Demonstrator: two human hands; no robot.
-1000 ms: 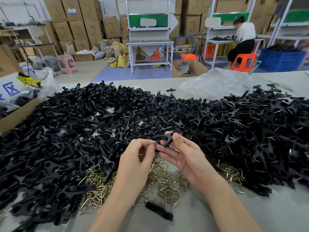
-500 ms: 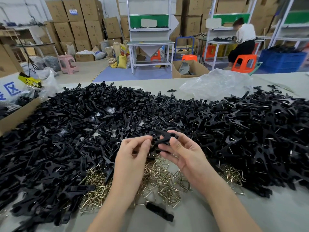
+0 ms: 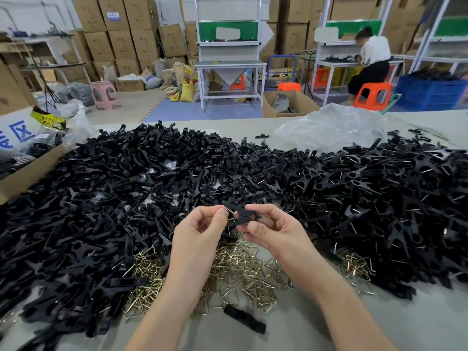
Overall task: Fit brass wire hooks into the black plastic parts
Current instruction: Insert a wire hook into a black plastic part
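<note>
Black plastic parts [image 3: 126, 211] lie in a wide heap across the grey table [image 3: 379, 333], reaching from its left side to its right. Brass wire hooks [image 3: 240, 272] form a smaller pile at the near edge of the heap, below both hands. The right hand [image 3: 276, 231] pinches one black part [image 3: 244, 215] between thumb and curled fingers, above the hooks. The left hand [image 3: 195, 239], fingers curled, pinches a single hook [image 3: 231, 212] that touches that part's left end.
</note>
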